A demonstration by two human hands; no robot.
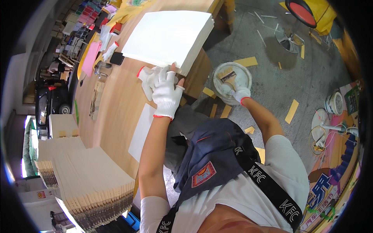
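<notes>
My left hand [166, 91] wears a white knitted glove with bare fingertips. Its fingers are spread at the near corner of a thick stack of white sheets [167, 37]. Against that hand, on the table edge, lies a loose white glove [145, 79] with a red cuff. Down to the right, my gloved right hand [241, 93] reaches into a round white bucket [248, 69]. It is closed round a wide paintbrush [226, 75] whose pale bristles point away from me. The bucket holds whitish matter, and part of the brush handle is hidden by the glove.
The wooden table [120, 87] carries a black phone [117, 58], a glass jar [103, 69] and pink sheets [91, 58]. Folded boards are stacked [89, 174] at lower left. A red-seated stool [301, 13], yellow strips [291, 111] and a fan [320, 122] are on the floor.
</notes>
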